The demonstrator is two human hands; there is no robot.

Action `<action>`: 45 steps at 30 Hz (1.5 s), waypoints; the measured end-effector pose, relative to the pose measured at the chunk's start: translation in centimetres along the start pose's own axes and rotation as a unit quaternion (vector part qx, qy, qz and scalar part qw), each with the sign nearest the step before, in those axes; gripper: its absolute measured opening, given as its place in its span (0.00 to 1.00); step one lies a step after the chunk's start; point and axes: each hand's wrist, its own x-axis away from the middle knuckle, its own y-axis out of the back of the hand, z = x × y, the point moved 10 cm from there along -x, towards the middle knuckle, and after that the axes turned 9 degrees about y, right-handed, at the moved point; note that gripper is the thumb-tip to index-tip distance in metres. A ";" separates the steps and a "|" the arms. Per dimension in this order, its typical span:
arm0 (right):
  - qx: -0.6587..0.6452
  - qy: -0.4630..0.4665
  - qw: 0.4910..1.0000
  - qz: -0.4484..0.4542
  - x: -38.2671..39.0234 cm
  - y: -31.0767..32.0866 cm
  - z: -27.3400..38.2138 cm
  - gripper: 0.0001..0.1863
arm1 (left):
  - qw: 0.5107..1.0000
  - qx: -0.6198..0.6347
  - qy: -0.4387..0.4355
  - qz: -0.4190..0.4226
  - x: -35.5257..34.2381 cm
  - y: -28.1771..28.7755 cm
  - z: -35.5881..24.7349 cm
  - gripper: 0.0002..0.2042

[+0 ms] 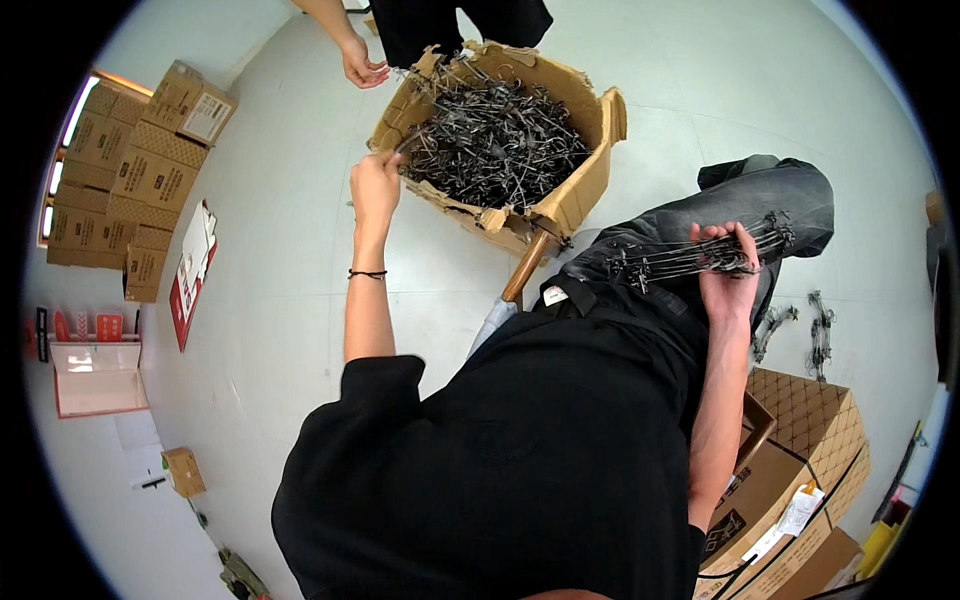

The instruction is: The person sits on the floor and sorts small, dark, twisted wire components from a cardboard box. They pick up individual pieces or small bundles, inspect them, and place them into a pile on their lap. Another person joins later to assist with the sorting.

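A torn cardboard box (585,185) stands on the floor ahead, filled with a tangled heap of thin dark wire pieces with black ends (500,140). At its left rim, my left hand (375,183) is closed, with a blurred thin dark thing at the fingertips that I cannot name. My right hand (730,265) rests palm up over my thigh, fingers curled round a bundle of thin metal rods with black clip-like ends (665,262). The rods lie roughly side by side, and their ends stick out on both sides of the hand.
Another person's hand (365,65) hangs beside the box's far left corner. Two small bundles of similar rods (820,335) lie on the floor at right, near a large patterned carton (815,420). Stacked cartons (150,170) stand at far left, by a red-and-white panel (192,270).
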 end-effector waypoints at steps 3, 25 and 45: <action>0.012 0.009 1.000 -0.001 0.1 0.2 0.4 0.08 | 0.993 -0.019 0.108 0.038 0.2 0.2 1.0 0.08; -0.001 -0.002 1.000 0.024 -0.1 0.4 0.3 0.07 | 0.990 -0.015 0.114 0.080 1.4 -1.3 1.4 0.10; 0.010 0.000 1.000 0.027 0.0 0.1 0.4 0.08 | 0.994 -0.018 0.057 0.091 1.9 -3.7 0.6 0.09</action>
